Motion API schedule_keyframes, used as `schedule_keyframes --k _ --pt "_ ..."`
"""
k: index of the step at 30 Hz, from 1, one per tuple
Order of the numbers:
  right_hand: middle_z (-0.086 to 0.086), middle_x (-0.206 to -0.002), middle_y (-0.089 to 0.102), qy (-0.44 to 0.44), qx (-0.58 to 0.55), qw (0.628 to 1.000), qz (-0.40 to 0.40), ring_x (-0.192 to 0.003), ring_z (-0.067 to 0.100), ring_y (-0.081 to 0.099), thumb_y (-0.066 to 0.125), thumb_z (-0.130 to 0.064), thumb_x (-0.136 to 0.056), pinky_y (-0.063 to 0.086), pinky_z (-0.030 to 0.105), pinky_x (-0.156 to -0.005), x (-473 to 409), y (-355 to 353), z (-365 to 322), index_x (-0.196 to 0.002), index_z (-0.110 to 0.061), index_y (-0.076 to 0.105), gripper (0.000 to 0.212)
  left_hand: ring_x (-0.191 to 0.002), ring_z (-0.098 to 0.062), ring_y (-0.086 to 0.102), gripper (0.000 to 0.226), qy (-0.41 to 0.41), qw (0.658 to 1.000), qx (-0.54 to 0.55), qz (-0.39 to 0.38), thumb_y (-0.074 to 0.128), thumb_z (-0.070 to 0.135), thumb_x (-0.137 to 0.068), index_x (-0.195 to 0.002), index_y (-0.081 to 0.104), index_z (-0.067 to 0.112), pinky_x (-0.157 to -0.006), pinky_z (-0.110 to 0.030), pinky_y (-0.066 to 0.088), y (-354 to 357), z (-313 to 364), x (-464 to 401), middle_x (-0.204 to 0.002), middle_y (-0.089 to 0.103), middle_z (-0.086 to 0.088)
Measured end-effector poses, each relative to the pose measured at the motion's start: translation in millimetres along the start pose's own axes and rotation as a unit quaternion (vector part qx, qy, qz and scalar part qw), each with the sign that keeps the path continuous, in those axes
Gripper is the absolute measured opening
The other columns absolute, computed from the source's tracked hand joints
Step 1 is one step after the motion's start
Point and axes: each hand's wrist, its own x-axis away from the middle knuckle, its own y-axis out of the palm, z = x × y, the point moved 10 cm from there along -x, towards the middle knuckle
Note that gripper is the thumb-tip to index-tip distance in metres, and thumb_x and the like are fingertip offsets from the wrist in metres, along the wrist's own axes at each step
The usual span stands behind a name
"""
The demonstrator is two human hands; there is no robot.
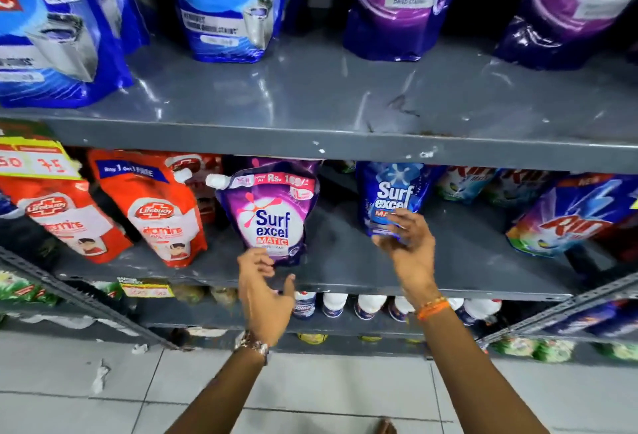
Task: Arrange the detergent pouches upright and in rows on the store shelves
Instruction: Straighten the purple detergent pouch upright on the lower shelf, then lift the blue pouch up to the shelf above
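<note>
Our left hand (264,290) is spread at the shelf lip, fingertips just touching the base of the purple Surf Excel pouch (272,216); our right hand (402,240) pinches the bottom of the blue Surf Excel pouch (392,197) deeper on the middle shelf (345,254). Both pouches lean back. Risk as we see it: low grip plus soft pouch means it folds or topples toward the Rin pouch (573,223), or purple slides off the front edge if nudged.

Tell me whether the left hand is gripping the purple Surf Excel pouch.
No: the left hand is open just below the purple Surf Excel pouch, fingers spread, not closed on it.
</note>
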Motion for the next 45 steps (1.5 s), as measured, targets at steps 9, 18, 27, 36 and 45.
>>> schedule_keyframes --k 9,18,27,36,45 --pt "0.028 -0.155 0.036 0.009 0.033 0.991 -0.126 -0.14 0.049 0.039 0.059 0.036 -0.073 0.033 0.07 -0.11 -85 -36 -17 -0.148 -0.001 0.027 0.089 -0.143 -0.022 0.032 0.133 0.002 0.967 0.022 -0.255 0.096 -0.003 -0.051 -0.153 0.01 -0.007 -0.123 -0.034 0.027 199 74 -34 -0.157 0.025 -0.014" --pt "0.02 -0.127 0.063 0.031 0.093 0.964 -0.246 -0.111 0.02 0.066 0.063 0.027 -0.078 0.053 0.043 -0.102 -99 -23 -4 -0.134 0.0 0.044 0.065 -0.12 -0.017 0.057 0.108 -0.025 0.969 0.035 -0.244 0.093 -0.002 -0.059 -0.144 0.026 0.003 -0.108 -0.035 0.05 232 59 -39 -0.137 0.054 -0.006" --pt "0.001 -0.124 0.072 0.034 0.091 0.973 -0.211 -0.116 0.021 0.07 0.07 0.009 -0.084 0.058 0.047 -0.096 9 -42 -18 -0.121 -0.02 0.058 0.048 -0.113 -0.013 0.068 0.118 0.024 0.963 0.02 -0.269 0.095 0.04 -0.047 -0.143 0.027 0.033 -0.091 -0.045 0.061 151 64 25 -0.12 0.062 0.02" --pt "-0.008 -0.126 0.072 -0.06 0.083 0.971 -0.217 -0.111 0.013 0.072 0.073 -0.004 -0.087 0.061 0.02 -0.07 137 -26 -111 -0.12 -0.04 0.061 0.05 -0.112 0.012 0.064 0.118 0.099 0.953 0.07 -0.277 0.095 0.054 -0.052 -0.143 0.02 0.054 -0.088 -0.018 0.059 24 136 77 -0.13 0.057 0.04" --pt "-0.002 -0.146 0.058 -0.267 0.032 0.925 -0.269 -0.135 0.019 0.056 0.066 0.009 -0.088 0.051 0.041 -0.106 160 84 -300 -0.144 -0.023 0.044 0.068 -0.114 -0.001 0.07 0.12 0.24 0.949 0.099 -0.181 0.094 0.054 -0.053 -0.15 0.024 0.049 -0.093 -0.037 0.06 -105 276 -8 -0.129 0.067 0.025"
